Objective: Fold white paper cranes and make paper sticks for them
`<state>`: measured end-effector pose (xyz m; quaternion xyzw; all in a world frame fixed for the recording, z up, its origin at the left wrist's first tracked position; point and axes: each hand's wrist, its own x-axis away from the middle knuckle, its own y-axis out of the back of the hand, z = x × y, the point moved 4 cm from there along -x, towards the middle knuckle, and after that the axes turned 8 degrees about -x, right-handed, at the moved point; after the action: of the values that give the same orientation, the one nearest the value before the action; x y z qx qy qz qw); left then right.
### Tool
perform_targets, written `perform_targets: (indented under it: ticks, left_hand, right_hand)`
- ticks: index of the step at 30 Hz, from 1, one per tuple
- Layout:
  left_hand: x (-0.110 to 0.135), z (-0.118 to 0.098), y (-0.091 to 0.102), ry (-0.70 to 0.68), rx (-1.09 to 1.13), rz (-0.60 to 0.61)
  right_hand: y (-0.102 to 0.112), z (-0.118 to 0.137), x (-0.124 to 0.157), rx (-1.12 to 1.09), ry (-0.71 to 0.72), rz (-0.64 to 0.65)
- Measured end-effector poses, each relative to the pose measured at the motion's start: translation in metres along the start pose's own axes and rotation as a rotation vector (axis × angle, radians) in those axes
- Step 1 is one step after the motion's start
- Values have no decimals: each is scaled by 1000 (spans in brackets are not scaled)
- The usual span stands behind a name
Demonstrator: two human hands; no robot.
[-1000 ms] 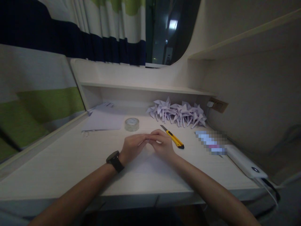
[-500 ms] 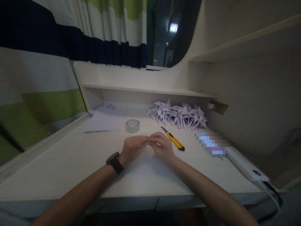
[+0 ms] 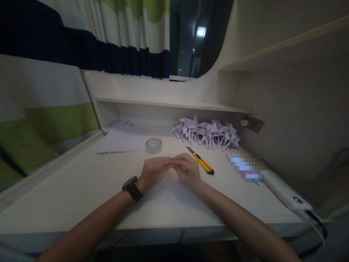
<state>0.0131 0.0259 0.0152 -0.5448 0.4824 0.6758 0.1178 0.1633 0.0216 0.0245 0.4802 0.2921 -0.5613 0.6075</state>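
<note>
Pale wood-grain desk fills the room's corner, with a striped curtain and dark window behind its back edge. Near the middle of the desk's front edge, the left hand, below a black watch, and the right hand meet at their fingertips, fingers bent and pinched together; whether anything is gripped between them cannot be told. Just below them, towards the front edge, lies a faint white shape that looks like a paper sheet, partly hidden by the wrists. Such paper should be very light and limp, sliding easily and quick to crease, so it is best taken by opposite edges or corners with a soft pinch. Beyond the hands sit a roll of clear tape and a yellow utility knife, blade out, nearer the right hand; its ribbed plastic handle would be the safe hold. Along the back edge, the recess under the long shelf serves as the only container: paper pinwheels, probably easily crushed, crowd its right mouth, and a paper stack reaches into its left corner.
</note>
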Motion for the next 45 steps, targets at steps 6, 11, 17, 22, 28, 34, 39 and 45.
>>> perform_targets:
  ticks: [6, 11, 17, 22, 28, 34, 39, 45]
  left_hand:
    - [-1, -3, 0, -33, -3, -8]
    - [-1, -2, 2, -20, -40, -45]
    - [-2, -1, 2, -80, -48, -18]
    - [-3, -4, 4, -68, -35, -30]
    - [-3, -4, 3, -48, -16, -15]
    - [-2, -2, -1, -26, -36, 29]
    - [-2, 4, -3, 3, -53, 175]
    - [-2, 5, -9, 32, -72, 364]
  right_hand:
    - [1, 7, -3, 55, 55, 4]
    - [-1, 3, 2, 120, 88, -8]
    - [-1, 2, 4, 168, 122, 14]
    - [4, 6, -1, 124, 70, -56]
    - [2, 3, -1, 107, 57, -44]
    - [2, -2, -1, 99, 39, -78]
    - [1, -15, 1, 240, 31, 154]
    - [-5, -31, 6, 502, -38, 472]
